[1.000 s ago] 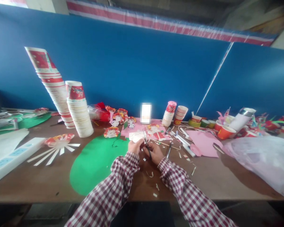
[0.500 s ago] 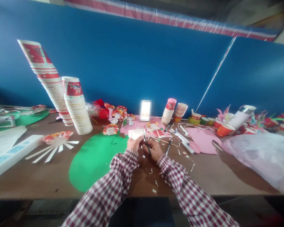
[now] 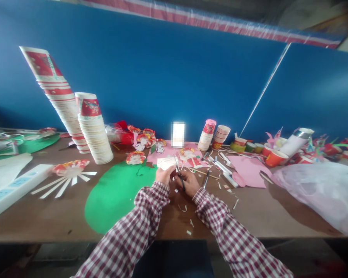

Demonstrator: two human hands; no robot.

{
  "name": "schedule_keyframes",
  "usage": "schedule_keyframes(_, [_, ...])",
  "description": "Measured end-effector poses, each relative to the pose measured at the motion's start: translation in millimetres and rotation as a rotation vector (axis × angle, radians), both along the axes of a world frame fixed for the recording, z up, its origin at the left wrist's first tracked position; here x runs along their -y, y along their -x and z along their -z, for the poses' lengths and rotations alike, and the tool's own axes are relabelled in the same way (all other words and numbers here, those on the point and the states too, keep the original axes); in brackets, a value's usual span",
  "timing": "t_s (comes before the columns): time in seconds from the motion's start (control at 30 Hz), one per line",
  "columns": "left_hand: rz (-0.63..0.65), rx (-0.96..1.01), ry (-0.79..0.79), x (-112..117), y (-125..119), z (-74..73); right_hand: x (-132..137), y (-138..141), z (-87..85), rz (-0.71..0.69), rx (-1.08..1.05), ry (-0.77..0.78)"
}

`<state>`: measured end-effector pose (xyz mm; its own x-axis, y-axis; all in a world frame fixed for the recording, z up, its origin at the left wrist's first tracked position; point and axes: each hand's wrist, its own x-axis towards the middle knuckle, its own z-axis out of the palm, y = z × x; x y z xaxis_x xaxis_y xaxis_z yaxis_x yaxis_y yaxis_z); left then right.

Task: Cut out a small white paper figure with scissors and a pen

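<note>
My left hand [image 3: 164, 176] is closed on a piece of white paper [image 3: 164, 163], which sticks out beyond the fingertips. In my right hand [image 3: 190, 183] is a pair of scissors [image 3: 179, 177] with dark handles, its blades pointing away from me beside the paper. Whether the blades touch the paper I cannot tell. Both hands are close together over the brown table [image 3: 174, 220]. Small white paper scraps [image 3: 189, 232] lie below and to the right of them. A green sheet [image 3: 113, 200] with a rounded outline is left of my left hand.
Two tall stacks of paper cups [image 3: 94, 131] lean at the left, near a white power strip [image 3: 14, 191] and a cup cut into strips [image 3: 68, 173]. Shorter cup stacks [image 3: 207, 135], pink paper [image 3: 246, 170] and a plastic bag [image 3: 321, 193] are to the right. A blue panel [image 3: 162, 69] rises behind.
The view has shifted very slightly. My hands, the paper and the scissors keep almost the same position.
</note>
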<state>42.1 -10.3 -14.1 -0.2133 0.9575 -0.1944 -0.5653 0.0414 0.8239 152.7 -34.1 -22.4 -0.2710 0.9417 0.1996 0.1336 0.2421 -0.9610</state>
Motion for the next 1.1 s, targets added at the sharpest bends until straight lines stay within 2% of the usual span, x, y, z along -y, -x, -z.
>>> schedule_keyframes(1.1, [0.063,0.071,-0.015,5,2,-10.8,-2,-5,-0.8,-0.008,0.056,-0.021])
